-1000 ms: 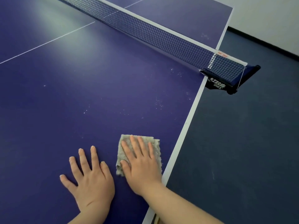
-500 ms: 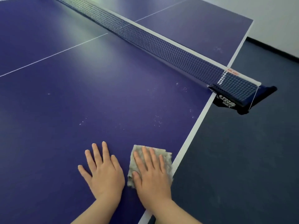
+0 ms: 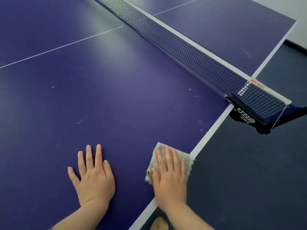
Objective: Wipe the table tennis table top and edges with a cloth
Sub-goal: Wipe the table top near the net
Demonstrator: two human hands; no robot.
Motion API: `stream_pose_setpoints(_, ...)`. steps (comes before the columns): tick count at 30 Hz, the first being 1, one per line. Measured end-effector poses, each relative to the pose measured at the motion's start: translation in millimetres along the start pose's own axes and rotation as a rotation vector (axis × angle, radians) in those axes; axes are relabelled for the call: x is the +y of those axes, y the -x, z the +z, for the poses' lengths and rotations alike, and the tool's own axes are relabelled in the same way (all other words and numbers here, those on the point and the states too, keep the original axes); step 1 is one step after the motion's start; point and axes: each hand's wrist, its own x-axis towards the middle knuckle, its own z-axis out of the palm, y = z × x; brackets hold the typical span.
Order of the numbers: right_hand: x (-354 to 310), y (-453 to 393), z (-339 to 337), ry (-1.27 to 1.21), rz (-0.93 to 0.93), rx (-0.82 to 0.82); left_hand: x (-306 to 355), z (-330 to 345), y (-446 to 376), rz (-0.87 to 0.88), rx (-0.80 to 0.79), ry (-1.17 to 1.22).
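So the cloth (image 3: 172, 161) is a small grey fluffy pad, folded into a rough square, sitting right at the right edge of the counter (image 3: 116, 100) with its outer side lapping over the white edge line (image 3: 211, 130). The right hand (image 3: 171, 178) lies flat on top of it, fingers (image 3: 167, 156) straight and together, pressing down rather than gripping anything. The left hand (image 3: 93, 178) is spread flat on the bare blue top just beside it, fingers apart, holding nothing; looks like it's just bracing.

My guess is the cloth is soft, light and floppy, so it'll bunch or slide out if pushed from one corner. A flat palm over the middle seems the way to go, and for the edge itself you'd probably wrap it over the rim and pinch.

Plenty of pale specks (image 3: 197, 97) dot the top between the hands and the net (image 3: 182, 48). The net's black clamp (image 3: 245, 116) hangs on the right edge further along, and that's what gets in the way of a straight run down the edge.
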Motion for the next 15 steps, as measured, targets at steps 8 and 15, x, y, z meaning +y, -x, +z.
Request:
stream_pose_setpoints(8, 15, -124, -10, 0.077, -0.06, -0.167, -3, 5, -1, -0.012, 0.031, 0.001)
stream_pose_setpoints(15, 30, -31, -4, 0.036, 0.079, -0.029, -7, 18, -4, 0.0, 0.055, -0.028)
